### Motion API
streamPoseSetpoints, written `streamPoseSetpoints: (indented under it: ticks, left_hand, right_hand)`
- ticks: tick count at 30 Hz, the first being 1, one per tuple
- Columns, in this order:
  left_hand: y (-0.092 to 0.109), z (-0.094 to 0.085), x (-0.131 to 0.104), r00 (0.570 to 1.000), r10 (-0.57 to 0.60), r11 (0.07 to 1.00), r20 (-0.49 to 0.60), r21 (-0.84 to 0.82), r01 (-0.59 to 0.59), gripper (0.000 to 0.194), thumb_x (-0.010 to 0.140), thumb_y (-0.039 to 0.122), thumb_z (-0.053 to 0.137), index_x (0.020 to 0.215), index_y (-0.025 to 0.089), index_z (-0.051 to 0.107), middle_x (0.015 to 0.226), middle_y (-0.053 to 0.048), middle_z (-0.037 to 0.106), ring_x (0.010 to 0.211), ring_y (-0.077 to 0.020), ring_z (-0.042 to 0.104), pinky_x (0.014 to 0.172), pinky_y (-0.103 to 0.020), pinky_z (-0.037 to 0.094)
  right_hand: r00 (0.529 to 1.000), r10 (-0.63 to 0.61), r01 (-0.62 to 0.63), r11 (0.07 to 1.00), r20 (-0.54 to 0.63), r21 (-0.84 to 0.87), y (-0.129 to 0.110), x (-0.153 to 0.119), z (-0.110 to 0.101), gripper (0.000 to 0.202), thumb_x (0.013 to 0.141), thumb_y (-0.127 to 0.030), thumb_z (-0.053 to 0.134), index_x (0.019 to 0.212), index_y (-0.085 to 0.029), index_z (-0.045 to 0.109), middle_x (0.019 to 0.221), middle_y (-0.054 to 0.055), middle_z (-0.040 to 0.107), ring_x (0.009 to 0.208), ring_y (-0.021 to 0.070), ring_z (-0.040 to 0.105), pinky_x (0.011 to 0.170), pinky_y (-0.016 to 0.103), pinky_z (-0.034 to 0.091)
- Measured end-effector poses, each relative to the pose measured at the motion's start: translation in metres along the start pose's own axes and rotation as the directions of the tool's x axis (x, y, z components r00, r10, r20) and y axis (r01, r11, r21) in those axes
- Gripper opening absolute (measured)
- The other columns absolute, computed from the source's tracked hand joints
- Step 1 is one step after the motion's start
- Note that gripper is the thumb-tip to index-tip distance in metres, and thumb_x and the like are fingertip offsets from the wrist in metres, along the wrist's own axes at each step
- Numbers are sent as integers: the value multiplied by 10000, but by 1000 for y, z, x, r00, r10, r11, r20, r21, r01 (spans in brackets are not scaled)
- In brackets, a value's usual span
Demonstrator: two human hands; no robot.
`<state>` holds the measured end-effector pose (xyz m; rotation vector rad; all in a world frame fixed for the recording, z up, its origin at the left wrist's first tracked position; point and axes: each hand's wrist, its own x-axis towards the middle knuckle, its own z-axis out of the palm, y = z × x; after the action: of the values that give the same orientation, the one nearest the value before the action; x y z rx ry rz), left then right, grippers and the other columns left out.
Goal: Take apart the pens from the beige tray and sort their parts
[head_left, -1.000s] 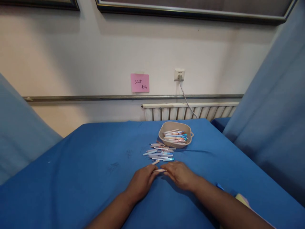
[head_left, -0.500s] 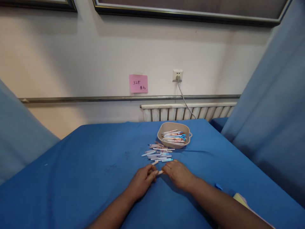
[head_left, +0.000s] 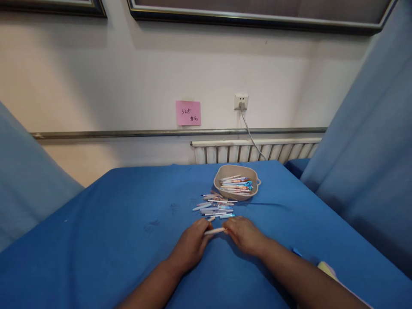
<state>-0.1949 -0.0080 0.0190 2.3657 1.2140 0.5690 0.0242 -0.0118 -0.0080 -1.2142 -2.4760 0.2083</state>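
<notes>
A pale pen (head_left: pixel 214 231) lies level between my two hands, just in front of a loose pile of pens (head_left: pixel 217 209). My left hand (head_left: pixel 192 242) is closed around its left end, and my right hand (head_left: pixel 243 234) pinches its right end. Behind the pile stands a beige basket (head_left: pixel 216 185) holding several pens. A blue cloth (head_left: pixel 128 223) covers the table under everything.
A small blue object (head_left: pixel 296 252) and a yellow item (head_left: pixel 327 269) lie beside my right forearm. Blue curtains hang at both sides. A white radiator (head_left: pixel 222 153) and a plugged-in cable (head_left: pixel 249 128) are behind the table.
More of the pale pen shows between my hands, which are slightly farther apart. My left fingers have shifted along it. The view has moved slightly.
</notes>
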Motion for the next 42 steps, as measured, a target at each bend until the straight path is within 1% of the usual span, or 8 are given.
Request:
streamPoseSetpoints:
  ticks: [5,10,13,18,22,29,36,42]
  left_hand:
    - [-3,-2,3,985,-119,992,125,47,113,433,961,398,253,800,203,605,721,-18,647,687,-175,597,654,-268,421]
    - [-9,-1,2,998,-57,996,8,64,56,294,859,401,515,1084,217,560,1044,-49,640,912,-200,594,766,-281,439]
    - [-12,-1,3,996,-49,989,73,145,38,218,904,350,427,941,213,593,919,-43,641,839,-196,593,714,-280,436]
    - [-21,-5,6,996,-82,971,36,226,72,252,930,344,374,938,214,590,912,-49,632,846,-207,582,728,-297,427]
    - [-18,-3,4,997,-72,976,28,209,64,222,922,331,400,945,214,586,921,-46,630,857,-204,579,736,-294,424]
    - [-20,-8,3,995,-92,971,24,225,85,240,919,352,403,945,222,603,920,-46,636,867,-211,579,734,-296,423]
    - [-20,-8,6,997,-61,978,-41,197,68,269,910,389,436,1027,220,610,983,-58,644,917,-220,559,797,-327,423]
    - [-20,1,7,999,17,972,-36,236,-8,244,893,366,477,1060,243,605,983,-56,637,908,-228,551,790,-348,423]
  right_hand:
    - [1000,20,-20,1000,-8,-15,3,-1,0,227,959,-271,351,930,-205,567,860,25,660,797,172,578,694,271,352]
    - [999,33,-32,999,12,-37,4,3,1,236,958,-279,353,942,-213,579,866,25,661,802,174,582,710,277,358]
    - [998,44,-43,998,35,-35,8,3,0,246,958,-293,363,939,-214,595,877,32,657,820,174,579,738,279,365]
    - [989,147,-147,989,-11,3,18,0,0,205,937,-273,416,987,-204,602,951,51,639,898,185,556,797,297,366]
    - [993,91,-86,994,-76,70,12,4,6,294,867,-337,559,1137,-222,550,1119,53,602,1009,204,513,853,321,343]
    - [994,108,-109,993,-35,-34,20,5,-1,238,950,-285,406,901,-209,626,901,40,642,857,180,524,767,310,328]
    - [986,159,-157,987,-51,38,31,0,-6,213,898,-267,504,1092,-216,576,1054,52,623,986,189,525,839,311,352]
    - [935,351,-344,931,-44,120,52,-18,-52,215,870,-236,499,1044,-162,602,987,64,654,860,156,590,763,248,416]
